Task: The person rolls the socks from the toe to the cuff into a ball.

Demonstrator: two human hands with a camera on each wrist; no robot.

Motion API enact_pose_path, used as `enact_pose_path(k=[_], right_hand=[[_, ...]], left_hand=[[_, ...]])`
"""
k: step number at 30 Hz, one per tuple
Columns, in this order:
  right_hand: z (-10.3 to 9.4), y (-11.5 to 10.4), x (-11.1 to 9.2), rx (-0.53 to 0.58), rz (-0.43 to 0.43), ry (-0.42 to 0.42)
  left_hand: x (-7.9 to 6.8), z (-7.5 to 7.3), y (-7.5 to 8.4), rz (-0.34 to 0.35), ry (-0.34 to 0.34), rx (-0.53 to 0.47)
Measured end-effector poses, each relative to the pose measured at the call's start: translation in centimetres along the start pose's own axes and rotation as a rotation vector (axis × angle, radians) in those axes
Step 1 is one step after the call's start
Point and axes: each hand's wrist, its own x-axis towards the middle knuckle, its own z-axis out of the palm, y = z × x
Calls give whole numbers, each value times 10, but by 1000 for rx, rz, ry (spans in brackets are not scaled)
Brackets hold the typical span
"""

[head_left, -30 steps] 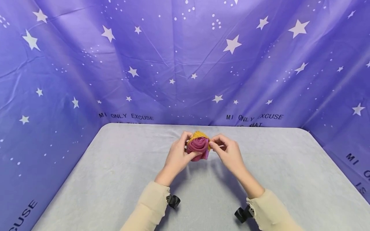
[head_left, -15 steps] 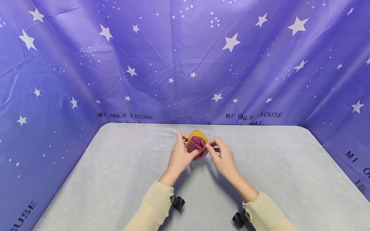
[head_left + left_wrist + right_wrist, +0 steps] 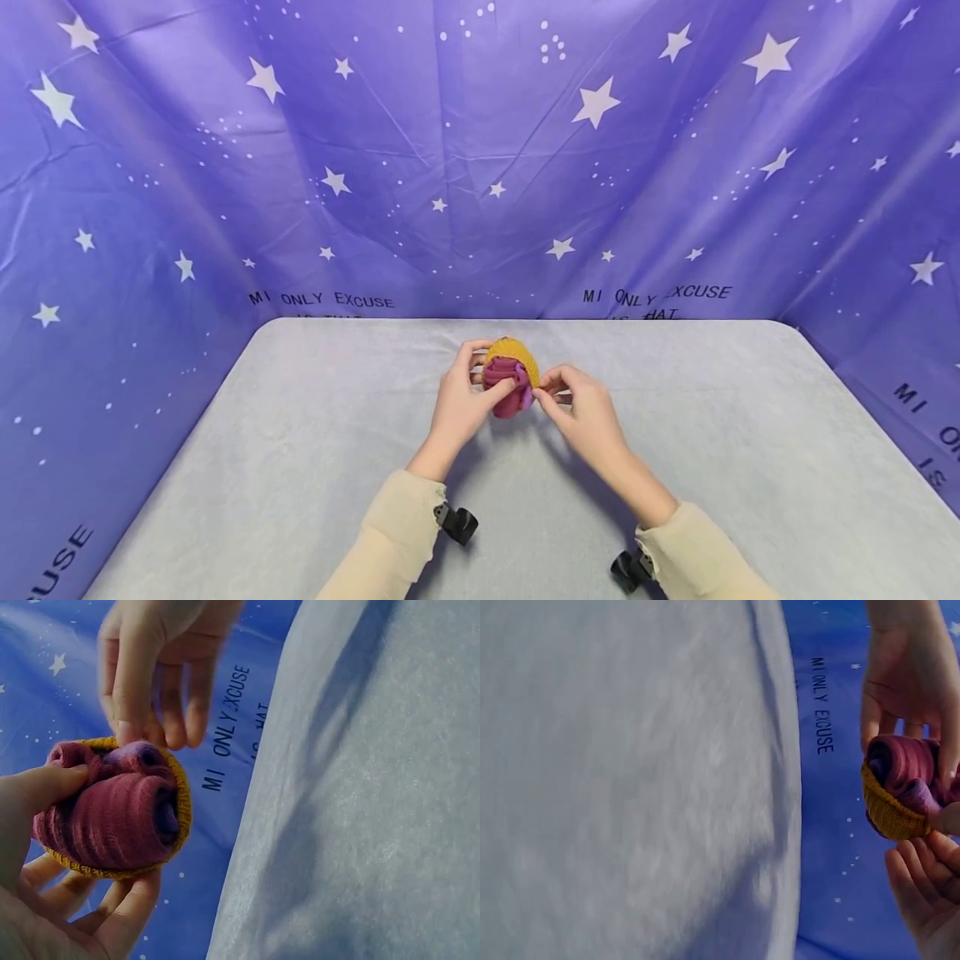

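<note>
A rolled-up sock (image 3: 112,817), knitted in maroon and purple, is held up above the table in front of the person. Its mustard ribbed cuff (image 3: 517,352) wraps round the far side and edges of the maroon folds. My left hand (image 3: 459,408) grips the roll from the left, thumb pressed on the maroon folds and fingers behind it. At the right edge, my right hand (image 3: 588,410) pinches the cuff's rim between thumb and forefinger. In the left wrist view, purple fabric (image 3: 124,755) bunches at the rim beside the right fingertips.
A grey cloth-covered table (image 3: 360,467) lies below the hands, its far edge just beyond them. Behind it hangs a purple curtain (image 3: 450,150) with white stars and black lettering. Black wrist cameras (image 3: 459,523) sit at both cream sleeves (image 3: 397,525).
The mustard cuff now covers more of the roll's top and right side. My right hand's pinch has shifted slightly down along the rim; my left hand keeps its grip, the roll turned a little.
</note>
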Motion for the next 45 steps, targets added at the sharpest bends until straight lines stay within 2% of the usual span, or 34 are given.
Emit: enact_pose_path(k=[2, 4, 8, 11, 15, 18, 21, 24, 26, 28, 29, 32, 34, 36, 39, 42, 45], right_hand=[[0, 1, -1, -167, -106, 28], [0, 2, -2, -255, -154, 47], [-1, 2, -2, -317, -91, 52], [-1, -1, 1, -324, -16, 41], [0, -3, 6, -360, 30, 40], [-1, -7, 7, -391, -32, 42], [0, -14, 1, -351, -157, 28], [5, -21, -10, -288, -280, -10], [9, -25, -17, -270, -318, -21], [14, -25, -20, -252, -284, -20], [15, -25, -20, -240, -248, -7], [16, -18, -17, -152, -121, 44], [14, -12, -14, -93, -87, 69], [11, -8, -10, -30, -65, 56], [8, -5, -6, 39, 8, 12], [5, -5, -6, 41, 95, -16], [3, -7, -7, -2, 36, -27]], left_hand=[[0, 2, 0, -3, 3, 0], [0, 4, 0, -7, 4, -4], [1, 7, 2, -4, 10, 1], [1, 9, 5, 11, 47, 7], [0, 13, 7, 12, 102, 3], [3, 16, 9, 19, 144, 12], [7, 17, 8, 40, 191, 70], [7, 18, 3, 58, 234, 195], [5, 19, -1, 65, 243, 268], [2, 18, -4, 61, 221, 296], [1, 17, -4, 58, 193, 277], [-1, 9, -3, 41, 73, 138], [0, 3, -1, 19, -2, 56], [1, -2, 2, -11, -41, -4], [2, -1, 4, -22, -37, -41], [-3, 4, 4, -18, -16, -81], [-4, 8, 5, 12, 17, -47]])
